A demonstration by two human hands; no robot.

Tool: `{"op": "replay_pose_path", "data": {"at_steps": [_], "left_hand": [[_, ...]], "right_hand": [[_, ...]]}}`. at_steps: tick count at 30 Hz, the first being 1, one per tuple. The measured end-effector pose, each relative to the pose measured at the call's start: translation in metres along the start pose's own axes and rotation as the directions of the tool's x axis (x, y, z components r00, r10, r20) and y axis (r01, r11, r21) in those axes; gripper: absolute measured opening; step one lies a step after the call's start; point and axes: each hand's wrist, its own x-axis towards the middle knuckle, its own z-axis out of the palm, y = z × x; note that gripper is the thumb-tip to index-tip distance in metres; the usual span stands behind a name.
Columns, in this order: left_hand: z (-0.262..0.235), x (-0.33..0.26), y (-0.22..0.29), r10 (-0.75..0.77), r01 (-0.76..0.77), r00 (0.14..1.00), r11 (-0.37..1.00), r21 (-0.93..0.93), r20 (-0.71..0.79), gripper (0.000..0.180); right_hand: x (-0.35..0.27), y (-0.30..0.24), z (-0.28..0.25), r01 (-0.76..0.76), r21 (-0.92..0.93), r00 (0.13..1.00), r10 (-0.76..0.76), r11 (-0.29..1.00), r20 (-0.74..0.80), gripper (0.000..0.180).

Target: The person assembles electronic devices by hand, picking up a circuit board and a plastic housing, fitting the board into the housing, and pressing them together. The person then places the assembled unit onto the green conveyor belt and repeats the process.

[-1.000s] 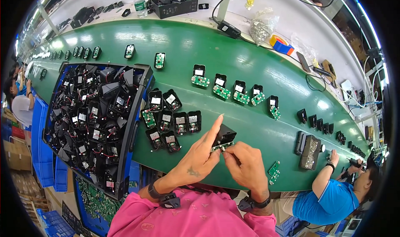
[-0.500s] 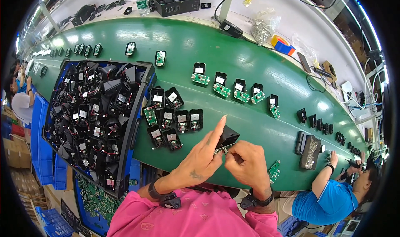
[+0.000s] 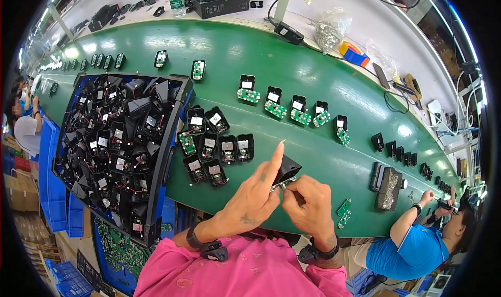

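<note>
My left hand [image 3: 255,195] and my right hand [image 3: 309,203] meet over the near edge of the green conveyor belt [image 3: 313,140]. Between them they hold a small black plastic housing [image 3: 286,171] with a green circuit board at its lower end. The left forefinger points up along the housing's left side. The right fingers pinch the board end from below. Just left of the hands lies a cluster of black housings with green boards [image 3: 214,146] on the belt.
A black tray [image 3: 115,146] heaped with black housings and red wires sits at the left, above blue crates [image 3: 52,203]. A row of housing-and-board sets [image 3: 292,106] lies farther up the belt. A loose green board [image 3: 343,212] lies right of my hands. A person in blue [image 3: 417,245] works at lower right.
The hands with the black housing have stayed in nearly the same spot; the left forefinger has straightened upward beside the housing.
</note>
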Motion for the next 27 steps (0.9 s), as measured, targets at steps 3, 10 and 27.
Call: {"op": "replay_pose_path", "data": {"at_steps": [3,10,27], "left_hand": [[0.002,0.000,0.001,-0.009,0.009,1.000,1.000,-0.012,0.002,0.081],[0.001,-0.002,0.000,0.004,-0.004,1.000,1.000,0.011,0.004,0.083],[0.002,-0.006,0.015,-0.234,0.227,0.972,0.942,-0.249,0.001,0.077]], "right_hand": [[0.000,-0.001,-0.002,0.013,-0.044,0.999,-0.012,0.999,0.035,0.008],[0.000,0.001,-0.001,-0.060,0.017,0.997,0.059,0.998,0.050,0.006],[-0.015,0.002,0.007,-0.332,0.297,0.942,0.331,0.896,0.055,0.010]]}}
